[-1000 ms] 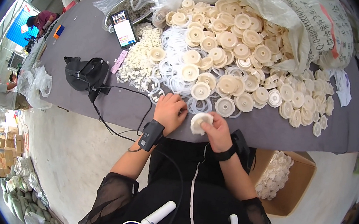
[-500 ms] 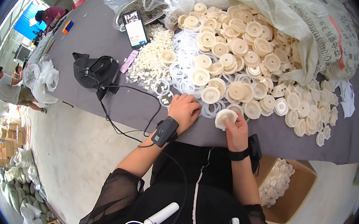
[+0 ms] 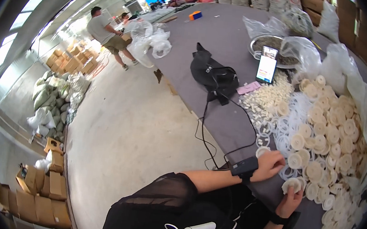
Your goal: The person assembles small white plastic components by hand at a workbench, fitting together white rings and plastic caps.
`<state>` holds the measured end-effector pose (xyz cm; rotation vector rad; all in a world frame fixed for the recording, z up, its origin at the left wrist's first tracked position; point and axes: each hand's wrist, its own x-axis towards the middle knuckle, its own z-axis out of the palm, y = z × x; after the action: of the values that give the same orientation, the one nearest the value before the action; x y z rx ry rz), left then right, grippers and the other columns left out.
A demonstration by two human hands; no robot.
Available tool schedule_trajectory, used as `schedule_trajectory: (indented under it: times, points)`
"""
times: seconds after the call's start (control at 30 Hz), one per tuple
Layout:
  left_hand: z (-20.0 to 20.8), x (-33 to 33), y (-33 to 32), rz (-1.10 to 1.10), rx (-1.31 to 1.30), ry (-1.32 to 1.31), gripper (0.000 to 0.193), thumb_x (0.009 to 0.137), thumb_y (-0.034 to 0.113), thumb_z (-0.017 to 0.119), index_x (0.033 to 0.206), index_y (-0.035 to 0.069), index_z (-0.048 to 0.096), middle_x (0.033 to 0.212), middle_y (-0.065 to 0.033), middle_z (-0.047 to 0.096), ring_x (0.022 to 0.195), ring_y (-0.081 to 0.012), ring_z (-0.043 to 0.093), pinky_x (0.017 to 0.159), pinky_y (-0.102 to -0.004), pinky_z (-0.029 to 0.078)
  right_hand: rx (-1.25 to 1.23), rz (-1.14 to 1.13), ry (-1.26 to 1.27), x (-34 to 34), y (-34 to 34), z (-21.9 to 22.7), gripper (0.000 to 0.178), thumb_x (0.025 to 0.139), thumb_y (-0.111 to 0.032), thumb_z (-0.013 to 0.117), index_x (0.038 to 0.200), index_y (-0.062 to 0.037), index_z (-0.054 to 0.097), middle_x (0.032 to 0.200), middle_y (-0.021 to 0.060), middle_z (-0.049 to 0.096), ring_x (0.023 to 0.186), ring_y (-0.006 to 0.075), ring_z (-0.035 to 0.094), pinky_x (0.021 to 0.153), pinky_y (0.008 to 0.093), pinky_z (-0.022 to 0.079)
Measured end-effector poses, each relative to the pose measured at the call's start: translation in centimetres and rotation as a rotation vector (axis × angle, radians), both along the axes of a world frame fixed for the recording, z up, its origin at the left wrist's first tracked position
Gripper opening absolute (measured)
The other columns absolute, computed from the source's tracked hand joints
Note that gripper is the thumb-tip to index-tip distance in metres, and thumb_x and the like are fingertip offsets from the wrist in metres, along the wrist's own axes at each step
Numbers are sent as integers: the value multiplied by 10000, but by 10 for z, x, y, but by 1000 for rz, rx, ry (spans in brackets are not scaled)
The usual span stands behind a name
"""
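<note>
At 12 o'clock from the right hand, close to the near side of the grey-covered table, was a cream disc, which that hand grasped by its lower part, fingers and thumb drawn together. More discs lay next to the held one, at its 3 o'clock.

From the right hand, the left hand was at about 11 o'clock, back upward, fingers bent and turned toward its own 2 o'clock. What lay beneath those fingers was hidden, so it could not be told whether they gripped anything. Another pale disc showed just beside it, at its 11 o'clock; contact between the two could not be made out. A black wrist device was strapped on at the left hand's 9 o'clock.

At 1 o'clock from the left hand lay a heap of translucent rings, bordered at its 3 o'clock by the large pile of cream discs. At 12 o'clock from the same hand were small pale pieces, with a phone beyond them and a metal bowl near the phone. A pink slip lay at the phone's 7 o'clock. A black bag rested at the left hand's 11 o'clock, and well off at its 10 o'clock stood a person in a grey shirt.
</note>
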<state>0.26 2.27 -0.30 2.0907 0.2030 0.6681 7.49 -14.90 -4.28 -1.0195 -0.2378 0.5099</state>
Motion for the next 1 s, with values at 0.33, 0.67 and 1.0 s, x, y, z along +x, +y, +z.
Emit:
schedule_trajectory:
  times: [0.33, 0.67, 1.0]
  points:
    - [10, -1, -8, -529, -978, 155, 105, 809, 82, 628, 878, 8, 599, 829, -14, 618, 746, -49, 566, 670, -186, 451, -271, 87, -369, -17, -6, 26, 231, 796, -42, 623, 989, 1, 503, 942, 57, 533, 844, 126, 514, 752, 244, 425]
    - [43, -30, -11, -557, -787, 187, 97, 786, 82, 636, 837, 4, 610, 740, 5, 615, 647, -37, 563, 579, -180, 448, -285, 31, -753, -40, -10, 53, 143, 740, 13, 593, 858, 1, 511, 817, 91, 509, 779, 206, 503, 744, 291, 396]
    - [52, -40, -2, -588, -629, 225, 103, 782, 93, 631, 825, 1, 621, 710, 1, 614, 621, -46, 561, 561, -187, 443, -269, 7, -736, -51, -8, 52, 164, 711, 9, 583, 861, -18, 523, 802, 88, 529, 800, 215, 511, 926, 378, 347]
